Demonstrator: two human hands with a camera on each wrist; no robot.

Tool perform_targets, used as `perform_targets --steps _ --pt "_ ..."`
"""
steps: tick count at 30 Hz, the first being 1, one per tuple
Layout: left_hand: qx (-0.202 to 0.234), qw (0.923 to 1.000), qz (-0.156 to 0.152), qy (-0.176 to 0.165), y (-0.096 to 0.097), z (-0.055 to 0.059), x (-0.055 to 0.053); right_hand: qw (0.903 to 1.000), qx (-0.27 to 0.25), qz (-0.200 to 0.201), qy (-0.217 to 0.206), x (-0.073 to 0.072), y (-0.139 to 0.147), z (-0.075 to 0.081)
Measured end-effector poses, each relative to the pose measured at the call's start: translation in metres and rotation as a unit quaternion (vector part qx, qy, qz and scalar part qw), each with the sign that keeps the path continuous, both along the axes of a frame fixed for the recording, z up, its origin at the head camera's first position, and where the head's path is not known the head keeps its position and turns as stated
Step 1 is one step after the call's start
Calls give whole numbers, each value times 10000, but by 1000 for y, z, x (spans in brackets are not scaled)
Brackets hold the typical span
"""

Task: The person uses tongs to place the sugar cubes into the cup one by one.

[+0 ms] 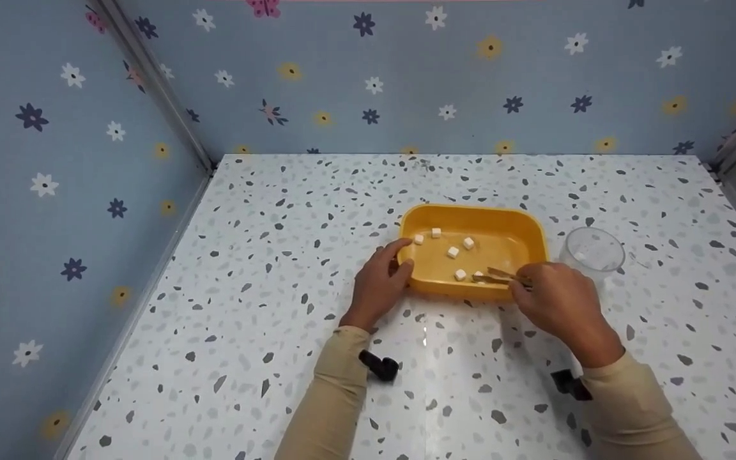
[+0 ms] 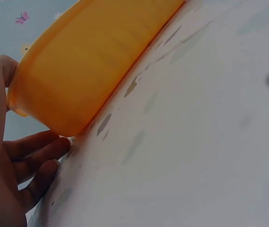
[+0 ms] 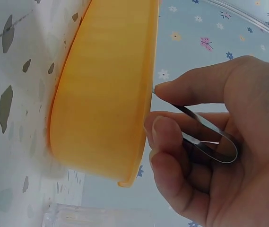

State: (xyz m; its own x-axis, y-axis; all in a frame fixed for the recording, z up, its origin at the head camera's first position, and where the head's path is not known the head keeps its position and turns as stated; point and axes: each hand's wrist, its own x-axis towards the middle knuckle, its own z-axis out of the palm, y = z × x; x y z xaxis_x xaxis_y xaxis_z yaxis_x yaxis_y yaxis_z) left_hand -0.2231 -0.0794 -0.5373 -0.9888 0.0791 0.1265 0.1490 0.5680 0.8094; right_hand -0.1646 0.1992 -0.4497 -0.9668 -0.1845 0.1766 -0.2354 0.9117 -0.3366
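Observation:
My left hand point(image 1: 377, 284) grips the left end of a yellow plastic tray point(image 1: 502, 220), index finger and thumb at its rim. In the left wrist view the other fingers bend beneath the tray's corner, close to the tabletop. Several small white cubes point(image 1: 453, 252) lie scattered on the tray floor. Over the tray's near right corner, my right hand point(image 1: 559, 297) pinches metal tweezers point(image 3: 210, 125) between thumb and fingers. Their two arms stand apart, with the tips at a white cube point(image 1: 478, 275) by the front wall. The tips are hidden behind the tray in the right wrist view.
A clear, round glass container point(image 1: 593, 250) stands just right of the tray, beside the right hand. The speckled white table point(image 1: 266, 268) meets a flowered blue panel point(image 1: 406, 76) at the back and another on the left.

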Motion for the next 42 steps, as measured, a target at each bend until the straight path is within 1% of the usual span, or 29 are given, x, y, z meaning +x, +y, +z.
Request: perform_targets --steps 6,14,24,32,38,42 --pt "-30 9999 -52 83 -3 5 0 10000 -30 -66 -38 -1 -2 0" --pt "-34 9999 -58 133 -6 3 0 9999 9 -84 -111 0 -5 1" --pt "9 10000 -87 31 -5 1 -1 10000 -21 -26 50 1 -5 -3" --pt "70 9999 -112 -30 -4 -2 1 9996 25 -2 298 2 -4 -7" --pt "152 9998 -106 -49 -2 -2 1 9991 37 17 430 1 -4 -6" --pt "181 9998 -97 -51 -1 -2 1 9991 50 36 412 1 -5 -6"
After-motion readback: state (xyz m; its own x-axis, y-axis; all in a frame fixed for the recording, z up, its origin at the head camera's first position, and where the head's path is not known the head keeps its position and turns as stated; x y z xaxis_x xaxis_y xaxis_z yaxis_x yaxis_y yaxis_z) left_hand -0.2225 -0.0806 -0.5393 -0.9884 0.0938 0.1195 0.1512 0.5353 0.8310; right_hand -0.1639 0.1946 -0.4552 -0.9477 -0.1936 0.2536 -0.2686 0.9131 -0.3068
